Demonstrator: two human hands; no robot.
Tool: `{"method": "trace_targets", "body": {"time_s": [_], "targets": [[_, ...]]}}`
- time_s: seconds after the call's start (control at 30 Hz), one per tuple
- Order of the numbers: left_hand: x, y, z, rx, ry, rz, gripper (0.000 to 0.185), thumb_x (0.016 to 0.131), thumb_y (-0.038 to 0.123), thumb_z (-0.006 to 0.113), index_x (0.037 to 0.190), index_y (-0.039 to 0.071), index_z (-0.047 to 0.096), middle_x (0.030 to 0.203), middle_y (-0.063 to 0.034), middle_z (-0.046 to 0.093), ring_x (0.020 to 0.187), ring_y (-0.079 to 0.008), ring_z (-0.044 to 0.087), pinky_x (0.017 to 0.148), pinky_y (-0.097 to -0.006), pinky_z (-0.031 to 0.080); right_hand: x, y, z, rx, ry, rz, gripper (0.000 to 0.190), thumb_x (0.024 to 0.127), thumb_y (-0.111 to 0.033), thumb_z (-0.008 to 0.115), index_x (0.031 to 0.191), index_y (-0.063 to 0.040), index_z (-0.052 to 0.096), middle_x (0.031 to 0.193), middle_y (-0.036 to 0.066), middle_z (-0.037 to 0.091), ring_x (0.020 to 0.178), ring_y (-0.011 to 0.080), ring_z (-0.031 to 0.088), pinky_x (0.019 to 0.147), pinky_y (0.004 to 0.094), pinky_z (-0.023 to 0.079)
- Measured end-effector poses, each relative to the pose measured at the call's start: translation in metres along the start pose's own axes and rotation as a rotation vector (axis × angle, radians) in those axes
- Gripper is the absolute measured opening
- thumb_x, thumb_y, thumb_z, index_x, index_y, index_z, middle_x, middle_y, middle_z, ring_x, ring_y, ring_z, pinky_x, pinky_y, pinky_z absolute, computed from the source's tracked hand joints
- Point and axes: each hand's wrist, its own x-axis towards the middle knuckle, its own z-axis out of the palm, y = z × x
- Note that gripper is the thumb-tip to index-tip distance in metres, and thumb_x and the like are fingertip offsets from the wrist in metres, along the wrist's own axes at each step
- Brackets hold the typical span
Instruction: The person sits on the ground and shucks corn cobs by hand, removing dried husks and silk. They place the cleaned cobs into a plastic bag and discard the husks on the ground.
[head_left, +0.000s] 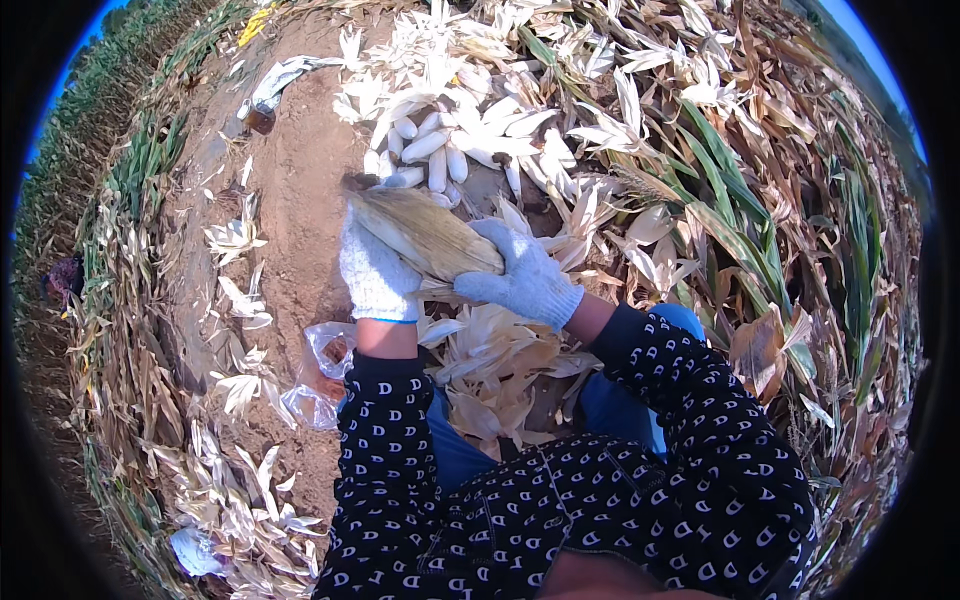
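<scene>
Between my two gloved hands lies an ear of corn (427, 229) in its dry, tan husk, with dark silk at its far left tip. My left hand (375, 262), in a white knit glove, holds it from below and the left side; the ear hides most of those fingers. The thumb and fingers of my right hand (521, 274), gloved alike, grip its near right end. Just beyond lie several pale husked corn ears (435, 146) in a heap. Loose dry husks (495, 360) cover the ground between my knees.
A clear plastic bag (319, 382) lies on bare soil at my left. Farther off are a brown jar (255, 116) and a pale crumpled wrapping (281, 79). Cut corn stalks (720, 172) are piled along the right. Another plastic bag (196, 551) sits among husks at lower left.
</scene>
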Motion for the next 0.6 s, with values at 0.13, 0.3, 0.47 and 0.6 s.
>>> {"method": "trace_targets", "body": {"time_s": [0.13, 0.3, 0.47, 0.6], "targets": [[0.003, 0.001, -0.003, 0.605, -0.107, 0.167, 0.039, 0.109, 0.03, 0.044, 0.136, 0.005, 0.059, 0.128, -0.0146, 0.068, 0.115, -0.0277, 0.067, 0.098, -0.0405, 0.055, -0.002, -0.001, 0.0, -0.03, 0.036, 0.025, 0.077, 0.084, -0.05, 0.086, 0.137, -0.001, 0.06, 0.116, 0.021, 0.072, 0.106, 0.0288, 0.072, 0.092, 0.0403, 0.057], [-0.001, 0.006, 0.008, 0.182, -0.051, -0.151, 0.039, 0.115, 0.031, 0.039, 0.136, 0.005, 0.057, 0.129, -0.0129, 0.067, 0.113, -0.0263, 0.066, 0.097, -0.0402, 0.056, -0.001, -0.007, -0.007, -0.026, 0.04, -0.005, 0.076, 0.084, -0.049, 0.086, 0.137, 0.0, 0.061, 0.118, 0.02, 0.072, 0.108, 0.029, 0.072, 0.093, 0.0401, 0.057], [0.005, -0.045, -0.01, -0.38, 0.112, -0.327, 0.044, 0.115, 0.04, 0.042, 0.139, 0.008, 0.058, 0.132, -0.0102, 0.067, 0.115, -0.025, 0.067, 0.095, -0.0409, 0.059, 0.003, -0.006, -0.008, -0.116, 0.028, -0.077, 0.077, 0.081, -0.047, 0.089, 0.136, 0.0, 0.061, 0.117, 0.019, 0.071, 0.107, 0.0286, 0.072, 0.091, 0.0405, 0.057], [-0.008, -0.028, 0.017, -0.583, 0.19, -0.442, 0.044, 0.112, 0.043, 0.049, 0.136, 0.007, 0.059, 0.13, -0.01, 0.067, 0.114, -0.0257, 0.067, 0.094, -0.0431, 0.059, 0.001, -0.002, -0.013, -0.117, 0.029, -0.098, 0.076, 0.081, -0.041, 0.09, 0.137, 0.0, 0.059, 0.112, 0.017, 0.071, 0.102, 0.0266, 0.072, 0.089, 0.0399, 0.057]]}}
